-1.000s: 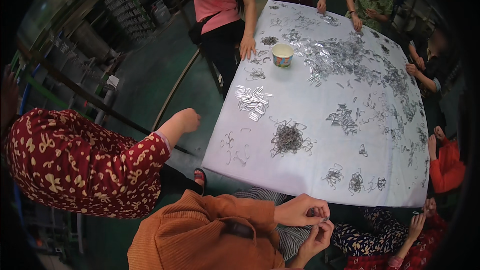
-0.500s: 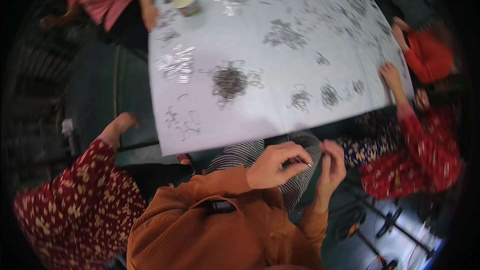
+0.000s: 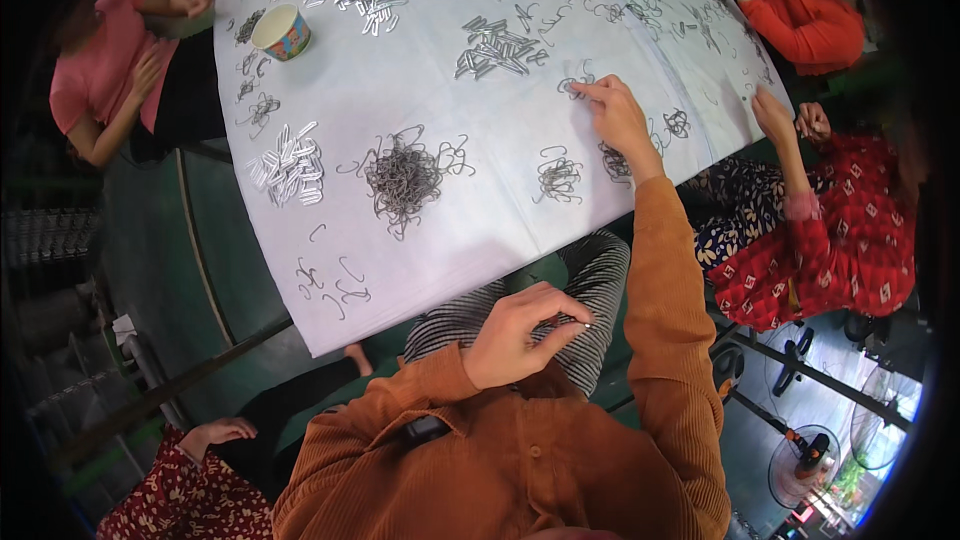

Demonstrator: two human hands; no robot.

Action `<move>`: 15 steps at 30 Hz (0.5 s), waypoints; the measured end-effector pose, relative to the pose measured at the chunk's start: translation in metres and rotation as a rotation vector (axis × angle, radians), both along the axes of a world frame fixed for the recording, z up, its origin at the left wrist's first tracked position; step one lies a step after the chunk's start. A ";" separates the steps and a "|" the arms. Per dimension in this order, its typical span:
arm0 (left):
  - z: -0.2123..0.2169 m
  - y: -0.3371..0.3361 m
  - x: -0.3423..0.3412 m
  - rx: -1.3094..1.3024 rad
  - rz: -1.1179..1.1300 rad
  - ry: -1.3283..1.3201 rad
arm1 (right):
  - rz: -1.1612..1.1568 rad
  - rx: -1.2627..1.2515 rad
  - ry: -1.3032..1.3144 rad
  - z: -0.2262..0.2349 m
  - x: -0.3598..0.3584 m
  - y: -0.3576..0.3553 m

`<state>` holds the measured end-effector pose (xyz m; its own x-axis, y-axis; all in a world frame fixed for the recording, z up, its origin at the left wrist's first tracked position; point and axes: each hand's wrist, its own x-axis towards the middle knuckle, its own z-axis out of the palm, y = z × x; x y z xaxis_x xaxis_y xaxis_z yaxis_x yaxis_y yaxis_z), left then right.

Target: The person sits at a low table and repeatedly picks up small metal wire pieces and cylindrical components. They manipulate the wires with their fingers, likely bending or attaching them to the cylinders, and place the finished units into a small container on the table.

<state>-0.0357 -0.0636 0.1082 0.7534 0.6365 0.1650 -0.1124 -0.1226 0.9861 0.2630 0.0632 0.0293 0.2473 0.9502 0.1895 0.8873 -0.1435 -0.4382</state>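
In the head view, I am reaching my right hand (image 3: 618,116) far across the white table (image 3: 440,230), fingertips pinched together on a small wire clip cluster (image 3: 577,86). My left hand (image 3: 520,332) is hovering near my lap, thumb and forefinger clamped on a tiny wire piece (image 3: 583,323), right of the tangled wire pile (image 3: 402,178).

The left hand (image 3: 520,332) pinches something between thumb and forefinger over the lap, but the piece is too small to make out. Under the right hand (image 3: 617,110), the fingertips cover part of a small wire clip (image 3: 572,86), so its shape is unclear. The white table (image 3: 450,210) is cut off by the picture's edge at 12 o'clock. At 7 o'clock, a person in a red patterned sleeve (image 3: 180,500) is cropped by the dark rim; only a hand and forearm show. At 10 o'clock, the pink-shirted person (image 3: 95,80) loses the head to the rim. The floor fan (image 3: 810,455) at 4 o'clock is blurred.
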 end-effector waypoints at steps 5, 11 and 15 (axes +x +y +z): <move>-0.001 0.003 0.002 -0.032 0.013 -0.003 | -0.116 -0.078 -0.053 0.000 0.015 0.003; 0.002 0.005 0.007 -0.025 -0.018 0.013 | -0.090 0.088 0.067 -0.002 0.010 0.006; 0.003 0.001 0.012 -0.031 -0.038 0.023 | -0.017 0.134 0.169 -0.011 -0.004 0.019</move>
<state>-0.0239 -0.0624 0.1114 0.7803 0.6122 0.1282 -0.0941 -0.0878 0.9917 0.2585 0.0820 0.0184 0.3021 0.9148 0.2680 0.7974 -0.0885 -0.5969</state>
